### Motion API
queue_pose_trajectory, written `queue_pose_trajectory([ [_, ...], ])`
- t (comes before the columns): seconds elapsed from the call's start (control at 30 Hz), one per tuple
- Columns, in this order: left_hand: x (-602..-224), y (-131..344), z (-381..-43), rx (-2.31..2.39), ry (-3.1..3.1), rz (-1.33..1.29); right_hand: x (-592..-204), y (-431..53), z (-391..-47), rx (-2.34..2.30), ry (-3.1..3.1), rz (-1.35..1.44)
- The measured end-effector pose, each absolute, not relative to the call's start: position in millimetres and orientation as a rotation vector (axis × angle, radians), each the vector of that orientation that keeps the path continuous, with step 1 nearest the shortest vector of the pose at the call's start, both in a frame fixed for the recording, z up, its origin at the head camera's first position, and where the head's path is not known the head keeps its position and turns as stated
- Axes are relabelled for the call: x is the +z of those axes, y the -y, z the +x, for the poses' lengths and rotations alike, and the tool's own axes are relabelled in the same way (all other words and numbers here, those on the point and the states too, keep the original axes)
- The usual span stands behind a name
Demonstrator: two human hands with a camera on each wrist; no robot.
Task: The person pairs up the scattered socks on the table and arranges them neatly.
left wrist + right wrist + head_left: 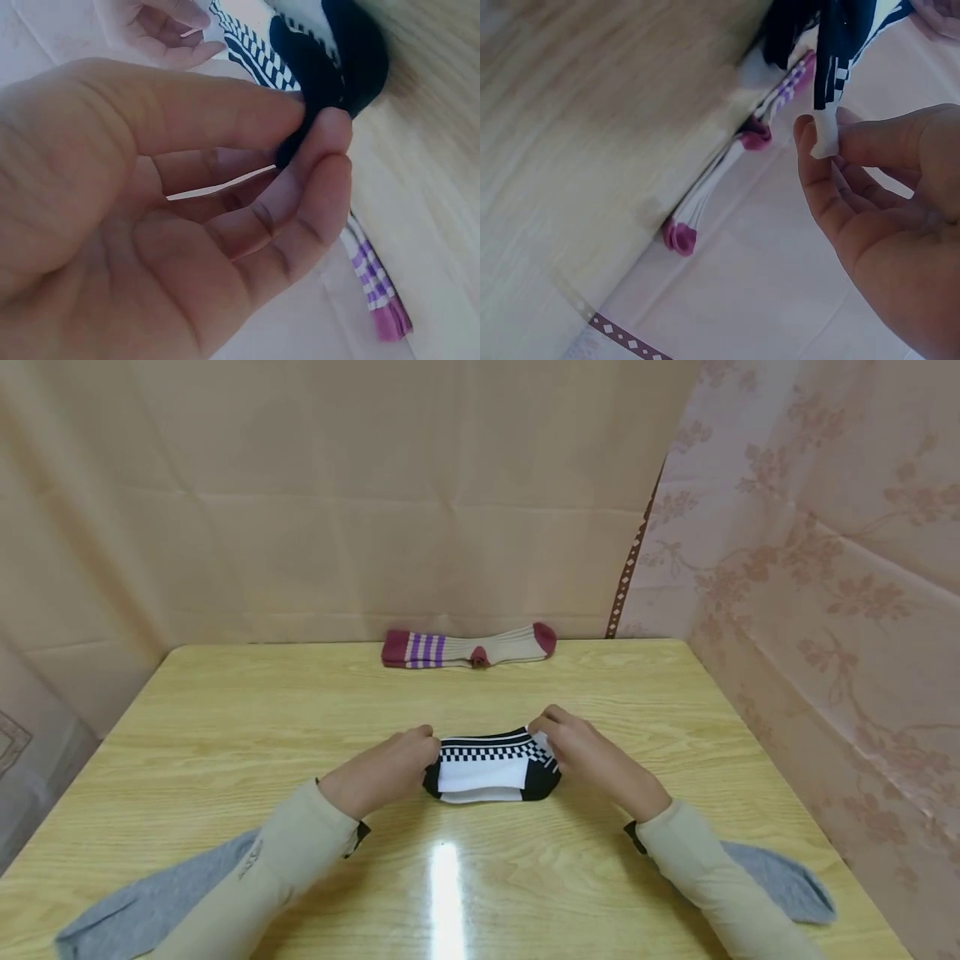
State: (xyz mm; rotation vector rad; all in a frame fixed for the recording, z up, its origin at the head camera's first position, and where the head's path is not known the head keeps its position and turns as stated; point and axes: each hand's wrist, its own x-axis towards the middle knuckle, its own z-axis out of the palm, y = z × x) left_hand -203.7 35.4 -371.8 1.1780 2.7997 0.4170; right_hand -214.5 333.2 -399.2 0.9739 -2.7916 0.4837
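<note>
Khaki sleeves [277, 860] come in nearest, on the near side of the checkered ankle socks, partly covering grey socks [161, 893] that lie on the table [225, 710] to the near left and near right of that landmark. At the ankle socks' left end, the left hand [386, 772] pinches black fabric between thumb and fingers; at their right end, the right hand [592, 756] nips a small white bit of cloth. Between the hands, the black-and-white checkered ankle socks [483, 772] seem to be two laid together. Beyond them lie maroon-tipped crew socks [457, 647] with purple stripes, then a beige curtain [375, 527].

That right-hand pinch takes so little cloth that a tug could slip it free, and uneven pulling could slide the layers apart. Lettering on the left sleeve is too blurred to read; I can read no brand on any sock.
</note>
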Motion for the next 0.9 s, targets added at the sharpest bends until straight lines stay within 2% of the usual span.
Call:
queue_pose_trajectory([
  [0.3, -379, -42, -194, 0.206, -2.823, 1.030, -403, -331, -212, 0.397, 2.888, 0.934],
  [0.47, -368, -51, -179, 0.075, -2.970, 1.210, -388, -325, -201, 0.386, 2.836, 0.908],
  [0.6, -374, -56, -170, 0.191, -2.919, 1.414, -389, -313, -185, 0.373, 2.852, 1.070],
  [0.7, -385, -54, -166, 0.266, -2.861, 1.407, -398, -305, -172, 0.310, 2.917, 1.180],
  [0.9, -406, -42, -166, 0.354, -2.839, 1.407, -406, -301, -161, 0.208, 2.980, 1.126],
])
